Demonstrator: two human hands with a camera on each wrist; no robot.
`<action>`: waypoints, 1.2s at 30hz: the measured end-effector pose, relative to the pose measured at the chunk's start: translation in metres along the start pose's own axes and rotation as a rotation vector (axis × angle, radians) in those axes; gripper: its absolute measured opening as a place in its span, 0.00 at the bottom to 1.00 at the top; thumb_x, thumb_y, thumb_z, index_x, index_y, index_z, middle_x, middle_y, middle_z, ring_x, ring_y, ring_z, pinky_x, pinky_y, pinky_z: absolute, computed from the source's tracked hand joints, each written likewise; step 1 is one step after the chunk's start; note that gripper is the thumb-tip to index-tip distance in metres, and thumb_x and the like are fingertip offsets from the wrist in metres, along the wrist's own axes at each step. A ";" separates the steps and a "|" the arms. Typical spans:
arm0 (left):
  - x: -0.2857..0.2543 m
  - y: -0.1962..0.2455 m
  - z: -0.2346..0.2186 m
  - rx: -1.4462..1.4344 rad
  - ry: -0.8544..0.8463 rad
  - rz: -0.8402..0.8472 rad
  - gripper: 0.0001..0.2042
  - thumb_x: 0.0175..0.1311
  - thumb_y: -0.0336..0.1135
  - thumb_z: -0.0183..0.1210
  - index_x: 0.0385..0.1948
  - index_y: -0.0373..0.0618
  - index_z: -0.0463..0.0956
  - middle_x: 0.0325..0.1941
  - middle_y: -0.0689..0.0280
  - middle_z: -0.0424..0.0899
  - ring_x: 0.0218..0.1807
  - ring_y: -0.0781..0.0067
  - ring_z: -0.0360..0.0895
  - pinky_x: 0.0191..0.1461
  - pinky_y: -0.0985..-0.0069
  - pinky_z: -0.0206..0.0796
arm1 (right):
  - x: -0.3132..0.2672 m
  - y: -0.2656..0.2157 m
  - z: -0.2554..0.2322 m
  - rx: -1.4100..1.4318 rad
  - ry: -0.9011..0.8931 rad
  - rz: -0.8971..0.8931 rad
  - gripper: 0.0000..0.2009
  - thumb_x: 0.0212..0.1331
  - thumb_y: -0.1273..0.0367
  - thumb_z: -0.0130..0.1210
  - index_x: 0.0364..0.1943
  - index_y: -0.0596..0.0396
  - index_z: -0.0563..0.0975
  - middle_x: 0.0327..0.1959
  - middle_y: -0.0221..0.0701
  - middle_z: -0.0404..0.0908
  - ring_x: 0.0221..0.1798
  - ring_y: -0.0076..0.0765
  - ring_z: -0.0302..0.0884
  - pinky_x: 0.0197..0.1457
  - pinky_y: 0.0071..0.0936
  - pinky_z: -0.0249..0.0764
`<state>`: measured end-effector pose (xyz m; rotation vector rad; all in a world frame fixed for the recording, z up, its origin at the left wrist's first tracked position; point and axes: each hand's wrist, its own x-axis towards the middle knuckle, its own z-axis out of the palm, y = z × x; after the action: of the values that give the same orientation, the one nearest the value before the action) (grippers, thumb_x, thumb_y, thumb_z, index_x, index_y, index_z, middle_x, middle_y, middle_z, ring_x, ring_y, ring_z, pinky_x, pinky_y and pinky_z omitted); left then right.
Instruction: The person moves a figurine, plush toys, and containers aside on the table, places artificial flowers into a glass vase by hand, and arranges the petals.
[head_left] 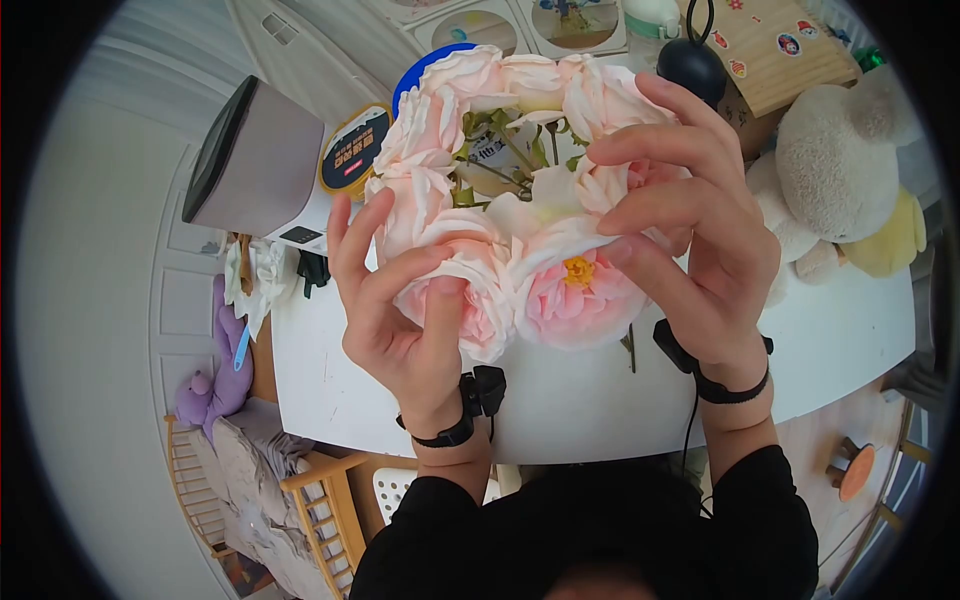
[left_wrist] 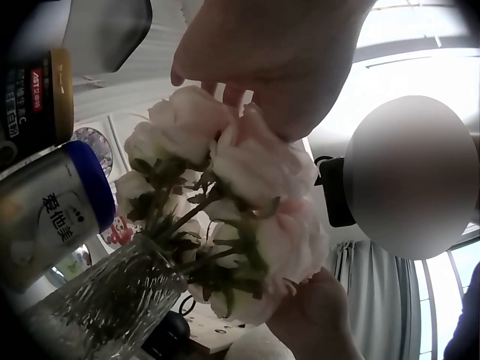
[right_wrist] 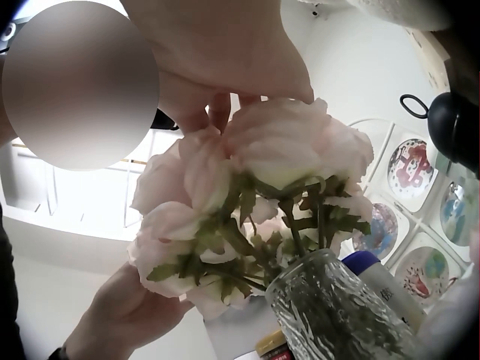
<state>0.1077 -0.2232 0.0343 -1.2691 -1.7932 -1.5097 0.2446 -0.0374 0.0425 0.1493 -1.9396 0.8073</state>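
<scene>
Left hand [head_left: 400, 325] and right hand [head_left: 715, 225] pinch rose petals [head_left: 480, 310] (a glass vase [right_wrist: 330, 307] beneath) above a white table [head_left: 560, 400], wooden railing [head_left: 322, 520] nearby.

Left hand [head_left: 398, 318] and right hand [head_left: 708, 238] raised, fingers bent, apparently pinching.

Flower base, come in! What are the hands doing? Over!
Left hand pinching ruffled pale-pink flower. Right hand pinching edge of yellow-centred pink flower. Clear textured glass vase beneath. Nothing visibly blocking either hand.
</scene>
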 end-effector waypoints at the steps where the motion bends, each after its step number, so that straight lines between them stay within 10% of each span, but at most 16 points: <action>1: 0.000 0.001 0.002 -0.028 0.010 -0.011 0.12 0.44 0.24 0.65 0.34 0.48 0.84 0.60 0.57 0.77 0.71 0.47 0.61 0.75 0.50 0.46 | -0.001 0.000 0.001 0.021 0.011 0.003 0.07 0.45 0.75 0.63 0.31 0.52 0.81 0.48 0.35 0.82 0.68 0.55 0.63 0.68 0.47 0.59; 15: -0.004 0.005 -0.001 -0.148 0.116 0.039 0.14 0.50 0.34 0.68 0.40 0.48 0.80 0.55 0.55 0.78 0.67 0.45 0.65 0.71 0.46 0.51 | -0.003 0.005 -0.024 0.043 0.092 0.008 0.08 0.52 0.75 0.60 0.38 0.58 0.81 0.48 0.41 0.81 0.66 0.54 0.66 0.70 0.47 0.57; 24: -0.012 0.026 -0.009 -0.123 0.105 0.122 0.11 0.45 0.34 0.69 0.30 0.57 0.77 0.48 0.59 0.79 0.60 0.52 0.71 0.72 0.44 0.50 | -0.012 0.042 -0.026 0.341 0.228 0.496 0.14 0.56 0.79 0.57 0.48 0.61 0.78 0.50 0.33 0.80 0.56 0.30 0.74 0.63 0.28 0.66; 27: -0.012 0.024 -0.008 -0.152 0.156 0.112 0.10 0.46 0.33 0.68 0.29 0.57 0.77 0.48 0.58 0.79 0.61 0.50 0.70 0.72 0.44 0.49 | -0.022 0.061 -0.024 0.464 0.115 0.809 0.17 0.57 0.81 0.55 0.53 0.61 0.75 0.52 0.32 0.78 0.53 0.25 0.74 0.62 0.26 0.67; 31: -0.012 0.019 -0.011 -0.181 0.120 0.110 0.10 0.46 0.31 0.68 0.29 0.57 0.78 0.49 0.59 0.79 0.64 0.46 0.67 0.72 0.45 0.48 | -0.046 0.087 -0.009 0.226 -0.303 0.618 0.22 0.55 0.77 0.61 0.57 0.61 0.73 0.58 0.35 0.76 0.59 0.30 0.72 0.65 0.29 0.67; 36: -0.012 0.021 -0.011 -0.164 0.085 0.096 0.08 0.48 0.32 0.68 0.29 0.56 0.79 0.49 0.60 0.79 0.65 0.44 0.66 0.72 0.45 0.48 | -0.062 0.104 0.030 0.693 -0.397 0.661 0.27 0.52 0.71 0.67 0.58 0.59 0.73 0.60 0.34 0.75 0.62 0.34 0.71 0.67 0.31 0.66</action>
<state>0.1294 -0.2383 0.0386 -1.3271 -1.5594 -1.6586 0.2090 0.0107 -0.0671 0.0801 -2.0032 2.0058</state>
